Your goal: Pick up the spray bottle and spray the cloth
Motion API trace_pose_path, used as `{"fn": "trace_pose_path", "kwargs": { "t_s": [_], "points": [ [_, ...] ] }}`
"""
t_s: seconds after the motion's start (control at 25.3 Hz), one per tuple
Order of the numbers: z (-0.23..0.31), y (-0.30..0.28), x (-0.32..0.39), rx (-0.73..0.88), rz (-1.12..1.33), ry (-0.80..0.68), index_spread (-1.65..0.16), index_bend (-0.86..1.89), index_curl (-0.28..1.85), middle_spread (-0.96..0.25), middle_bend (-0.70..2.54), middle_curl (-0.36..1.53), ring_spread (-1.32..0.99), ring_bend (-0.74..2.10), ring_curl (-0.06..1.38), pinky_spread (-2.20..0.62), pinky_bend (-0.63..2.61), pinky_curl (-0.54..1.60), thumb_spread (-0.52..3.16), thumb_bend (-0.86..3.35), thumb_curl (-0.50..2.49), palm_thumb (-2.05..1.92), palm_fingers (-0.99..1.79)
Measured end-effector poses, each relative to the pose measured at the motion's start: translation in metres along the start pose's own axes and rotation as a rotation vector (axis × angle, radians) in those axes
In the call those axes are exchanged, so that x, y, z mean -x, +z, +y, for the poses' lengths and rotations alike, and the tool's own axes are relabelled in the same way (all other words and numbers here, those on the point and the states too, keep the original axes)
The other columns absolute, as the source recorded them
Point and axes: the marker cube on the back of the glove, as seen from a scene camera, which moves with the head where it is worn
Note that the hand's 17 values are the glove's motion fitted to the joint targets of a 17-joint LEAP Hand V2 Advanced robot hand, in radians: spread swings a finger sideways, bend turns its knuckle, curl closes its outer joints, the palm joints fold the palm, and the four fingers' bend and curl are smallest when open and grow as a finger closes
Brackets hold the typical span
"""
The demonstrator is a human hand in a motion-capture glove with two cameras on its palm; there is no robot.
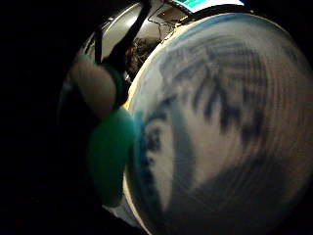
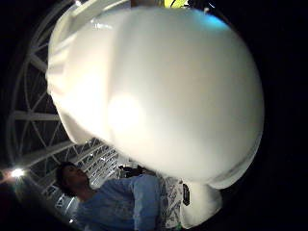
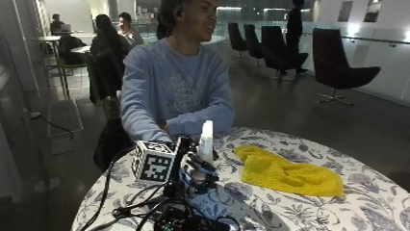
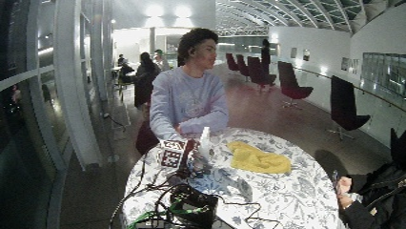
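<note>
A white spray bottle [image 3: 206, 137] stands upright on the floral round table [image 3: 307, 211], near the person's side of it. My gloved right hand [image 3: 192, 168] wraps its fingers round the bottle's lower body. Both palm views are filled by the bottle: its blue-printed label [image 1: 215, 127] and its plain white side [image 2: 163, 96]. A green part [image 1: 110, 156] shows beside the label. The yellow cloth [image 3: 288, 174] lies crumpled on the table just to the right of the bottle, apart from it. Whether the bottle's base touches the table is hidden by the hand.
A black box with a tangle of cables [image 3: 185, 219] sits at the table's near edge, in front of the hand. The person's other forearm [image 3: 192, 127] rests on the table's far edge behind the bottle. Chairs [image 3: 339, 67] stand farther back.
</note>
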Motion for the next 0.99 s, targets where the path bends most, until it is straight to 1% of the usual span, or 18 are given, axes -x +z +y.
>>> {"fn": "trace_pose_path", "kwargs": {
  "t_s": [0.16, 0.28, 0.63, 0.99],
  "points": [
    [-0.008, 0.000, 0.030, 0.106, -0.047, -0.043, -0.30, 0.11, 0.15, -0.08, 0.39, 0.43, -0.03, 0.71, 0.41, 0.15, 0.46, 0.36, 0.67, 0.07, 0.54, 0.98, 0.87],
    [-0.001, 0.009, 0.052, 0.200, -0.089, -0.032, -0.29, 0.11, 0.17, -0.08, 0.38, 0.43, -0.02, 0.71, 0.41, 0.12, 0.45, 0.37, 0.66, 0.03, 0.55, 0.96, 0.93],
    [0.027, 0.066, 0.089, 0.591, -0.208, 0.124, -0.27, 0.09, 0.19, -0.06, 0.34, 0.45, -0.01, 0.69, 0.41, 0.09, 0.43, 0.37, 0.64, -0.02, 0.60, 0.97, 0.98],
    [0.040, 0.113, 0.107, 0.829, -0.202, 0.253, -0.23, 0.07, 0.19, -0.04, 0.31, 0.46, 0.00, 0.68, 0.41, 0.08, 0.46, 0.38, 0.66, -0.02, 0.63, 0.96, 1.01]
  ]
}}
